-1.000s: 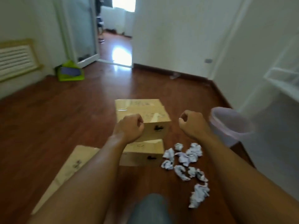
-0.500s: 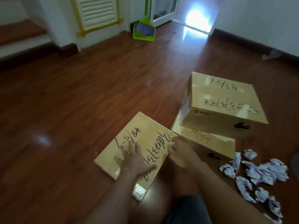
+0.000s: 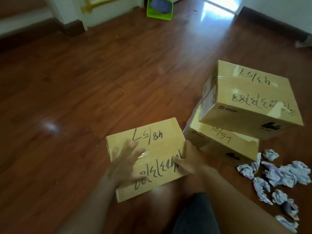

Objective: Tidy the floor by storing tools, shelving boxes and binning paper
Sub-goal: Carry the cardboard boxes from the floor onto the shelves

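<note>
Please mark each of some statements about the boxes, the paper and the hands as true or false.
1. Both hands touch the flat box. True: left hand, right hand.
2. Two boxes are stacked. True: top box on lower box.
3. The crumpled paper lies on the flat box. False: it lies on the floor, right of the boxes.
4. The dustpan is red. False: green.
</note>
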Available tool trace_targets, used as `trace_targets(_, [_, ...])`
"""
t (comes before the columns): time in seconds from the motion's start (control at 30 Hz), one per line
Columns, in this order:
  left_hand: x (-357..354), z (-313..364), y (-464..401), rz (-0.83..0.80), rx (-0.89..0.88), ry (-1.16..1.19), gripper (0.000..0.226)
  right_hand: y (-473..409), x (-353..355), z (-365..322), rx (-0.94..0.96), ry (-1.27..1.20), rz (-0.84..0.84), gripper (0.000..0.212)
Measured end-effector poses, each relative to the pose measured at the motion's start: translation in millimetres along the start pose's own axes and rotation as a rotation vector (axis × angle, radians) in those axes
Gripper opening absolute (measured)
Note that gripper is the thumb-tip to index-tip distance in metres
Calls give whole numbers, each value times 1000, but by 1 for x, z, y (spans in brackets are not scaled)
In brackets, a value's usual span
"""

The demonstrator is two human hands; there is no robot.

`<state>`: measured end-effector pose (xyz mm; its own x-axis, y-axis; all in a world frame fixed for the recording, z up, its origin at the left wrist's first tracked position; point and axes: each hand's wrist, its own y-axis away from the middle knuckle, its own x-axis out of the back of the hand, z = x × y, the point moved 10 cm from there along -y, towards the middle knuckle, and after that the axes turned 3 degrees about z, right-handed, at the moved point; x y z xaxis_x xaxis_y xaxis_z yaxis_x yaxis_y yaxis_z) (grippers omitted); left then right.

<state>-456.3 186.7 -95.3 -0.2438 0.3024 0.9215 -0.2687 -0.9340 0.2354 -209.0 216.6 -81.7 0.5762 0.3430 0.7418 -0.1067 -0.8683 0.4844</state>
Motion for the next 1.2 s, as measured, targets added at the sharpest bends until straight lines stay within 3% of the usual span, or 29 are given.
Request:
trace_targets(0.1, [4,-50,43,252,475,305,137,9,-19,23,-116,-222,14,73])
trace_targets(0.17, [-3,-52,56,330,627,649,145,11,-30,38,-257,-355,1,66])
trace_targets(0.27, [-2,-42,46,368,597,905,142,10,-35,48,-300,-406,22,60])
trace_targets(0.43, [12,-34,30,313,524,953,132,22,-4,58,-322,-523,137,49])
trace_targets(0.6, [65,-29,14,375,504,942,113,46,61,30,-145,-574,199,27])
trace_targets(0.77, [138,-36,-10,374,440,933,97,65,111,-10,14,-668,231,61])
trace_targets(0.9, [214,-13,-44,398,302,919,91,89,186,-46,167,-741,397,59])
trace_targets(1.1, [318,91,-74,435,69,840,106,141,296,-32,219,-790,625,79])
trace_targets(1.2, [349,173,-82,372,-96,966,117,182,352,-2,257,-760,751,95])
